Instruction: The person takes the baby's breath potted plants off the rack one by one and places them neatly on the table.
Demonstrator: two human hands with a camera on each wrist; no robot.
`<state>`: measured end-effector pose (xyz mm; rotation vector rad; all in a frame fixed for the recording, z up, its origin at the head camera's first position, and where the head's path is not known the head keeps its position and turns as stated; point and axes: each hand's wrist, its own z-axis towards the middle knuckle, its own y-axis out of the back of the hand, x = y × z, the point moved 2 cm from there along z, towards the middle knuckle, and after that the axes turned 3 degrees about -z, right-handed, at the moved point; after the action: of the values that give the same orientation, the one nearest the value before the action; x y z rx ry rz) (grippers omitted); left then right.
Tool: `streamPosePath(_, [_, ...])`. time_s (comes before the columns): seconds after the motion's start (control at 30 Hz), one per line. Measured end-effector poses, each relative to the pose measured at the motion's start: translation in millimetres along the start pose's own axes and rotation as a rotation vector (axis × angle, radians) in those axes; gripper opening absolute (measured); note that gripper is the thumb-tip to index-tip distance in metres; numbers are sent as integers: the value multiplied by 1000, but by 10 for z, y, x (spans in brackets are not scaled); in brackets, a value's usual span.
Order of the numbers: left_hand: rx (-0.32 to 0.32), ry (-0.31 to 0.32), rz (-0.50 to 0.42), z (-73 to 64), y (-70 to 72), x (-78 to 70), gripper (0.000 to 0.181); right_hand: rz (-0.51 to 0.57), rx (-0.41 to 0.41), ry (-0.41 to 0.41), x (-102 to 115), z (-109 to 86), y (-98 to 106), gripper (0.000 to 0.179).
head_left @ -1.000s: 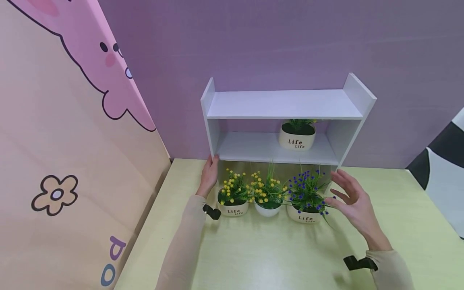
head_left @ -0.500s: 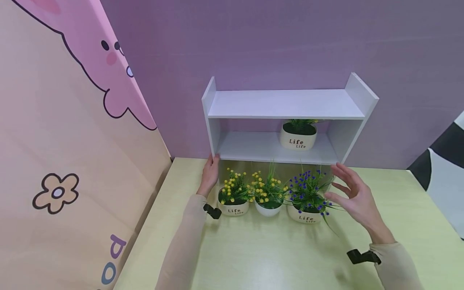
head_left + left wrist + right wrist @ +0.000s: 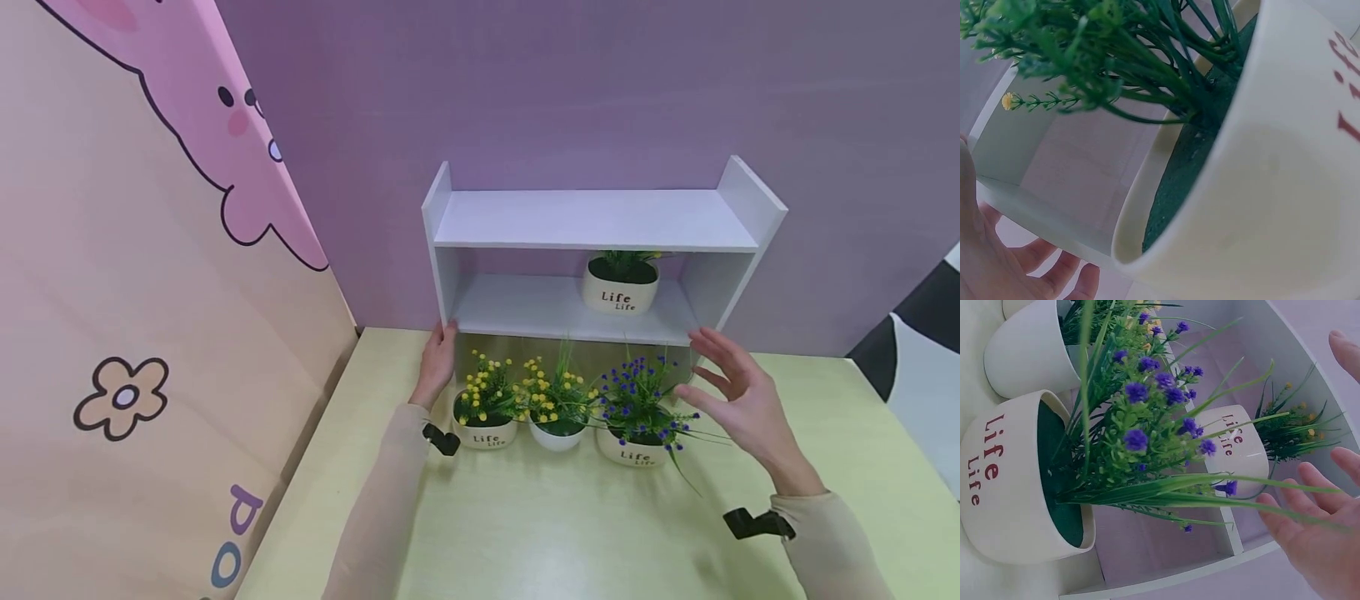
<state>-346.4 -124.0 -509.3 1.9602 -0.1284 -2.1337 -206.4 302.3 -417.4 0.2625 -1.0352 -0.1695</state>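
Observation:
A white two-tier shelf [image 3: 592,220] stands against the purple wall. My left hand [image 3: 435,367] grips the lower part of its left side panel; in the left wrist view the left hand's fingers [image 3: 1060,272] curl round the panel's edge. My right hand [image 3: 738,404] is by the right side panel, fingers spread and slightly bent, holding nothing. Nearest to it is a cream "Life" pot with purple flowers [image 3: 637,400]. A white pot with yellow flowers [image 3: 557,435] stands in the middle, and a cream pot with yellow flowers [image 3: 483,433] sits beside my left hand.
Another cream "Life" pot [image 3: 619,296] stands on the shelf's middle board, right of centre. The three front pots stand on the pale table [image 3: 510,533]. A printed side wall [image 3: 187,333] borders the table's left. A black-and-white shape [image 3: 922,350] shows at the right.
My right hand has moved slightly up, closer to the shelf's right side panel. The left hand keeps its grip on the left panel. The view shifts slightly.

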Motion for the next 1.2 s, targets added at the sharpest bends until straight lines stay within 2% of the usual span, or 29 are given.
streamPosePath(0.2, [4, -5, -19, 6, 17, -31, 71, 64, -32, -10, 21, 53, 50, 87])
streamPosePath(0.27, [4, -4, -24, 8, 26, -35, 71, 47, -35, -27, 33, 74, 61, 87])
streamPosePath(0.43, [1, 3, -10, 0, 29, -14, 72, -80, -30, -55, 59, 120, 70, 87])
streamPosePath(0.63, [10, -5, -16, -22, 16, 6, 71, -119, -25, -57, 85, 184, 70, 86])
streamPosePath(0.8, [7, 7, -16, -41, 26, 27, 71, -184, -22, -111, 120, 255, 54, 83])
streamPosePath(1.2, [10, 2, -19, -22, 12, -9, 71, -251, -19, -168, 61, 495, 31, 81])
